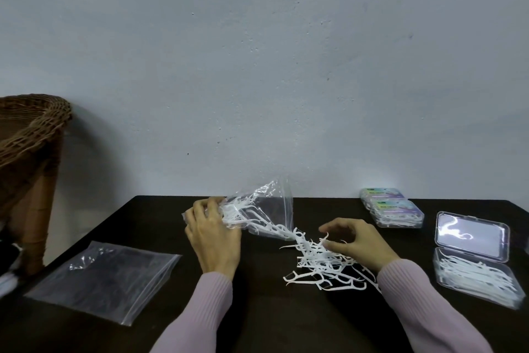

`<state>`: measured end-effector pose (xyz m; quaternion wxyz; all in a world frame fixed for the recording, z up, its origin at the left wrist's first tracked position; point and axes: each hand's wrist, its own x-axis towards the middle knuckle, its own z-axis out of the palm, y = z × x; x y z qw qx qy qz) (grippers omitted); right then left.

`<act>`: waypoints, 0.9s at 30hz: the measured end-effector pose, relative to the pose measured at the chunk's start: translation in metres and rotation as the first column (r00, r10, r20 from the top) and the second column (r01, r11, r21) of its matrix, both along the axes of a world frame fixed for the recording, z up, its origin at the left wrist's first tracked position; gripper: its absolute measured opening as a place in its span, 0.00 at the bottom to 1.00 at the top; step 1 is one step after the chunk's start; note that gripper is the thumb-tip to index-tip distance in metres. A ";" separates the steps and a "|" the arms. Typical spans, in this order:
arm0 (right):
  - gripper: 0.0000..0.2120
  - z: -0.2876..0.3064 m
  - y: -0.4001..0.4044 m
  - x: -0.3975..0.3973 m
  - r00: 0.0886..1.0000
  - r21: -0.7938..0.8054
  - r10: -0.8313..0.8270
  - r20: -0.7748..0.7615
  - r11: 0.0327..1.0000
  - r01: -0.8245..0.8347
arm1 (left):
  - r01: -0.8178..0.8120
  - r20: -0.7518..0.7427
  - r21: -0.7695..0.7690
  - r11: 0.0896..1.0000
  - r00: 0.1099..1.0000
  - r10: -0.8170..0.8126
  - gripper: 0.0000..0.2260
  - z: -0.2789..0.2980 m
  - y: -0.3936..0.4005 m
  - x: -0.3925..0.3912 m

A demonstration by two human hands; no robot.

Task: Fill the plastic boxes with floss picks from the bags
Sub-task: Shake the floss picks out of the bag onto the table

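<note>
Tabletop space is what you have most of near your own edge: the dark surface between your two sleeves and along the front is bare, and its far edge runs against the pale wall. Your left hand grips the bunched end of a clear bag near the middle of the far edge, fingers curled round the plastic, so the bag tilts with its open mouth down toward the centre; several floss picks are still inside it, and the rest lie in a loose white heap on the table just beyond the mouth. Your right hand hovers over that heap with fingers loosely curled and spread, thumb and forefinger apart, holding nothing; the fingertips are just above the top picks, and you cannot tell whether they touch. Toward the right edge an open plastic box lies with its lid raised toward the wall and a layer of picks in its base. Two closed boxes with coloured labels sit at the far right corner, well apart from your hand. An empty flat bag lies by the left edge. A wicker chair stands off the table on the left.
</note>
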<state>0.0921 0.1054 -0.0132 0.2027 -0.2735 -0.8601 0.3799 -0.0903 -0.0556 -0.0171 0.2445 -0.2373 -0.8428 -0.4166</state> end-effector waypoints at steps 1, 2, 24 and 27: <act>0.13 0.001 -0.005 -0.002 0.998 0.014 0.037 -0.043 0.999 -0.036 | 0.010 0.000 0.015 1.000 1.000 -0.010 0.23 0.000 0.000 0.000; 0.15 0.002 -0.011 -0.005 0.995 0.021 0.070 -0.076 0.997 -0.068 | 0.020 0.000 0.028 0.999 1.000 -0.020 0.23 0.000 0.000 0.001; 0.04 0.010 -0.008 -0.003 0.903 -0.195 -0.052 -0.427 0.980 -0.036 | 0.047 0.023 0.063 0.997 0.999 -0.048 0.24 -0.002 0.004 0.004; 0.03 0.009 0.006 0.005 0.915 -0.239 -0.128 -0.383 0.970 0.036 | 0.023 0.044 0.068 0.997 0.999 -0.026 0.24 -0.002 0.003 0.002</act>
